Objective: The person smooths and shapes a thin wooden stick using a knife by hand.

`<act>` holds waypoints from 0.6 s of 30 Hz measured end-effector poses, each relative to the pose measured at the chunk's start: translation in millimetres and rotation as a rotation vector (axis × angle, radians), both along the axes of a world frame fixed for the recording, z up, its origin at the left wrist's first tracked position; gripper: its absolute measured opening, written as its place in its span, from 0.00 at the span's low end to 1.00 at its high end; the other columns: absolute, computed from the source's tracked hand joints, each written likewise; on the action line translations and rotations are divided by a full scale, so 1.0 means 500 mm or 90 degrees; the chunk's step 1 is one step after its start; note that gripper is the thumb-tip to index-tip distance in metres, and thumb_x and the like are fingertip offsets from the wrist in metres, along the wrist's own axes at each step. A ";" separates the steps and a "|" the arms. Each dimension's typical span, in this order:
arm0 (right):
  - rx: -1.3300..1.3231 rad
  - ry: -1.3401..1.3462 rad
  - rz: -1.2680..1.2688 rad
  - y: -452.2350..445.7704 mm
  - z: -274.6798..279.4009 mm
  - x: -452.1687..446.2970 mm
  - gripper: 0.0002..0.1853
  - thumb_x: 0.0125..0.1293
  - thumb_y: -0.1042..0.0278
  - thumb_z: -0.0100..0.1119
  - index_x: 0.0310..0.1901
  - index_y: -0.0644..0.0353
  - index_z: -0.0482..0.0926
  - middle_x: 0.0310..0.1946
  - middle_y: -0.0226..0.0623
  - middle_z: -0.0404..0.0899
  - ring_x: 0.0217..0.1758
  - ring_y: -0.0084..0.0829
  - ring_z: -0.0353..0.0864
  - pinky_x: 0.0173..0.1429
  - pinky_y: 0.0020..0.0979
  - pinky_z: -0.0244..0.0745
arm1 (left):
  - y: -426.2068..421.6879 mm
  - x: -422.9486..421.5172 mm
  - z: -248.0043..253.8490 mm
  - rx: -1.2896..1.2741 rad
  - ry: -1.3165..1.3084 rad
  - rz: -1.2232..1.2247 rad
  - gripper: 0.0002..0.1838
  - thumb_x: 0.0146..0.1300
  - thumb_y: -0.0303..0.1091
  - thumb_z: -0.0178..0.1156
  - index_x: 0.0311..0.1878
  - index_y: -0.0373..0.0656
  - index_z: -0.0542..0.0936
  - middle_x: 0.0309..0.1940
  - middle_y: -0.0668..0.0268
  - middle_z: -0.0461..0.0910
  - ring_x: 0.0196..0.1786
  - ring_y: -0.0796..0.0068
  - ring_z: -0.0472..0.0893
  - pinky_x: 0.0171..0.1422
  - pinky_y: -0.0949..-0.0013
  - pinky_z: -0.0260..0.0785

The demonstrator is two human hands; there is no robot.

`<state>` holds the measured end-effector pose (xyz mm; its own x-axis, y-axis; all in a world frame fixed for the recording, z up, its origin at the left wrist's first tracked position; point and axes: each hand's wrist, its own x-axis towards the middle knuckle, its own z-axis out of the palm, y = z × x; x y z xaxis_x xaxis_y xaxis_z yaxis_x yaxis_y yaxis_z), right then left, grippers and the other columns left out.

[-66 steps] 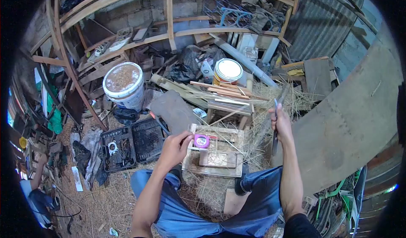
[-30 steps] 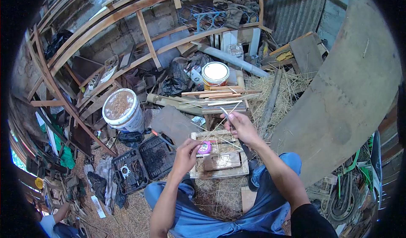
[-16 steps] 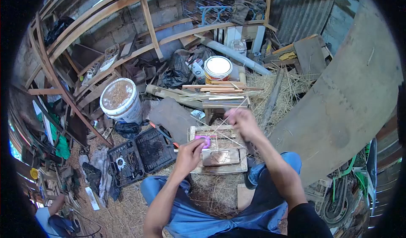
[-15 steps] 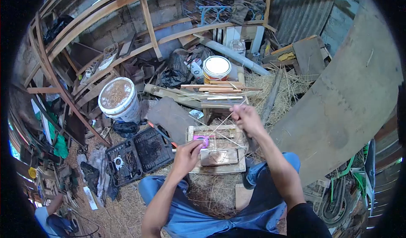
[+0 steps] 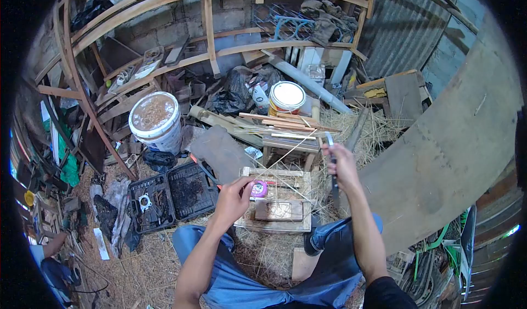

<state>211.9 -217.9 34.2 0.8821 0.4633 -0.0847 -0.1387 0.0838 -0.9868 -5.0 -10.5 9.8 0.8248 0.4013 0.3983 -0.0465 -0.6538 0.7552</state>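
Observation:
My left hand [image 5: 232, 199] is closed, pinching the lower end of a thin bamboo strip [image 5: 290, 152] that slants up to the right. In my right hand [image 5: 344, 166], the fingers wrap round a dark-handled tool that looks like a knife [image 5: 333, 169]. Its pale metal end shows above the fist and a dark length hangs below. Beside the left fingertips sits a purple tape measure [image 5: 259, 190] on a low wooden frame bench [image 5: 274, 226]. A rectangular wooden block [image 5: 279, 211] lies on the bench, nearest me.
Behind the bench, wooden strips [image 5: 285, 123] are stacked on a small stand. Two lidded buckets [image 5: 155, 119] [image 5: 287, 95] stand at the back. An opened black tool case [image 5: 192, 192] lies left; a large board [image 5: 433, 161] leans right. Another person [image 5: 52, 265] is at lower left.
My right hand has moved right and slightly down, away from the strip, and the tool shows more plainly. The left hand still pinches the strip. The view has shifted slightly.

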 end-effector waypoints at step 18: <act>-0.034 -0.093 0.255 0.091 -0.029 -0.154 0.13 0.74 0.66 0.39 0.53 0.64 0.65 0.25 0.31 0.75 0.18 0.17 0.67 0.21 0.20 0.64 | -0.019 0.034 -0.016 -0.084 0.064 0.009 0.08 0.67 0.27 0.52 0.44 0.36 0.77 0.25 0.53 0.81 0.27 0.65 0.82 0.31 0.66 0.70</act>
<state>134.8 -172.2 19.5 0.6375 0.7704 -0.0058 -0.0090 -0.0001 -1.0000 11.9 -20.2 1.9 0.8520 0.4562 0.2567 0.0418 -0.5481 0.8353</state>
